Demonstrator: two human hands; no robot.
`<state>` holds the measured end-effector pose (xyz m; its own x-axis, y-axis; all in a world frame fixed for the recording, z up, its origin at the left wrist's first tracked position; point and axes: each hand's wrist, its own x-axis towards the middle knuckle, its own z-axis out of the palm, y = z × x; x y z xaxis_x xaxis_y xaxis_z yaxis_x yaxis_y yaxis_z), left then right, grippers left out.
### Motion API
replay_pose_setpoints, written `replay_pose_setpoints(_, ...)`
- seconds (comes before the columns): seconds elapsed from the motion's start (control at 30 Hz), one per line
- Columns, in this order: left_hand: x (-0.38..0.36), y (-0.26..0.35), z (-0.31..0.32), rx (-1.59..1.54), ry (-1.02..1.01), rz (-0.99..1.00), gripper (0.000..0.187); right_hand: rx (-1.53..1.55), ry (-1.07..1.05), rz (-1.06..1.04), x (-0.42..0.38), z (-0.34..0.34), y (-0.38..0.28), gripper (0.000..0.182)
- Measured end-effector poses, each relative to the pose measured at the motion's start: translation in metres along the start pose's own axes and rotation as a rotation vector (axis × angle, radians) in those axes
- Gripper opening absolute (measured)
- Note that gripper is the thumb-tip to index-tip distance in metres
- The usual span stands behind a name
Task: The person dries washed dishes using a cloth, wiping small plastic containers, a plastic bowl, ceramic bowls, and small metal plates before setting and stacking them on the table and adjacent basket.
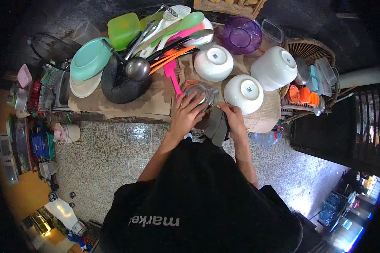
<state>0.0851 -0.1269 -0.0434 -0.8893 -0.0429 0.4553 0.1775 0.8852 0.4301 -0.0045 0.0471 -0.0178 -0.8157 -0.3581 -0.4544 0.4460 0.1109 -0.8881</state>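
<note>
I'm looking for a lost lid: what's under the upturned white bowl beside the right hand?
Cardboard shows beside the bowl; anything inside is covered and can't be seen.

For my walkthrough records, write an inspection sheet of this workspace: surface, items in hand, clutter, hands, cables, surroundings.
Surface: cardboard, with dark, damp-looking patches.
Items in hand: clear glass; dark grey piece, material unclear.
Clutter: white bowls with bases showing, purple bowl, ladle among utensils, teal plate.
Hands: left hand spread over the glass; right hand pinching the grey piece.
Cables: none certain; black loop at far left, cord or hose unclear.
Surroundings: patterned floor, bucket, wicker basket.
</note>
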Motion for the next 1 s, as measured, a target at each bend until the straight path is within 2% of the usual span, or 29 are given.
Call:
replay_pose_setpoints(0.1,0.007,-0.007,-0.005,-0.03,-0.082,0.017,0.043,0.113,-0.004,0.031,0.011,-0.006,0.014,0.025)
replay_pose_setpoints(0.2,0.008,-0.017,-0.006,-0.02,-0.106,0.06,0.047,0.147,-0.03,0.035,0.01,-0.004,0.013,0.032)
replay_pose_setpoints(0.3,0.009,-0.023,-0.011,-0.057,-0.154,0.069,0.046,0.0,0.056,0.024,0.0,0.006,0.008,0.038)
replay_pose_setpoints(0.37,0.013,-0.023,-0.015,-0.041,-0.115,0.097,0.048,-0.099,0.064,-0.133,0.002,0.004,0.021,0.034)
replay_pose_setpoints(0.4,0.013,-0.024,-0.016,-0.042,-0.117,0.1,0.048,-0.098,0.067,-0.134,-0.002,0.004,0.017,0.034)
replay_pose_setpoints(0.47,0.014,-0.027,-0.017,-0.024,-0.104,0.12,0.054,-0.059,-0.091,-0.123,-0.014,-0.002,0.007,0.035)
replay_pose_setpoints(0.6,0.026,-0.029,-0.017,-0.139,0.041,0.077,0.055,0.102,-0.191,-0.093,-0.02,-0.022,0.005,0.031)
replay_pose_setpoints(0.67,0.034,-0.027,-0.02,-0.227,0.117,-0.07,0.057,0.153,-0.138,0.001,-0.016,-0.04,0.014,0.028)
replay_pose_setpoints(0.7,0.038,-0.031,-0.019,-0.198,0.18,-0.037,0.054,0.203,-0.128,-0.104,-0.018,-0.037,0.009,0.028)
replay_pose_setpoints(0.73,0.04,-0.032,-0.019,-0.198,0.183,-0.034,0.054,0.202,-0.128,-0.109,-0.019,-0.035,0.003,0.028)
replay_pose_setpoints(0.8,0.042,-0.031,-0.025,-0.252,0.265,-0.161,0.046,0.288,-0.074,-0.072,-0.021,-0.032,-0.012,0.029)
replay_pose_setpoints(0.83,0.047,-0.022,-0.033,-0.334,0.332,-0.267,0.032,0.309,-0.039,-0.027,-0.023,-0.029,-0.022,0.033)
replay_pose_setpoints(0.87,0.046,-0.024,-0.033,-0.334,0.332,-0.265,0.032,0.31,-0.038,-0.029,-0.024,-0.025,-0.028,0.033)
replay_pose_setpoints(0.93,0.047,-0.029,-0.037,-0.563,0.365,-0.586,0.025,0.255,0.029,-0.157,-0.023,-0.017,-0.037,0.035)
replay_pose_setpoints(0.97,0.051,-0.027,-0.035,-0.836,0.484,-0.595,0.028,0.256,0.029,-0.158,-0.022,-0.011,-0.042,0.035)
replay_pose_setpoints(1.0,0.054,-0.025,-0.037,-0.835,0.483,-0.593,0.028,0.255,0.11,-0.224,-0.021,-0.005,-0.046,0.033)
